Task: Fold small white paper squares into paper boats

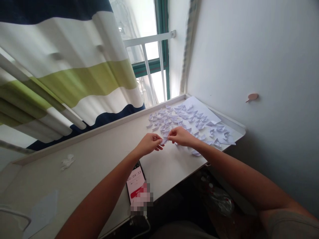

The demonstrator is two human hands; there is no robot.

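Between my two hands is a small white paper boat point(164, 140), held low over the table. My left hand point(150, 144) pinches its left end between thumb and forefinger, the other fingers curled loosely. At the other end, my right hand point(179, 136) grips it with its fingertips. Just beyond and to the right lie several more folded paper boats point(171, 121), spread thickly over the table's far right part. Fingers partly cover the held paper, so its exact folds cannot be made out.
Sheets of white paper point(203, 111) lie under the boats at the right. A phone point(136, 181) showing a timer rests by the table's front edge, with a cable. Crumpled tissue point(67, 162) and another paper sheet point(42, 212) are on the left. A raised rim point(107, 130) borders the table point(104, 162).
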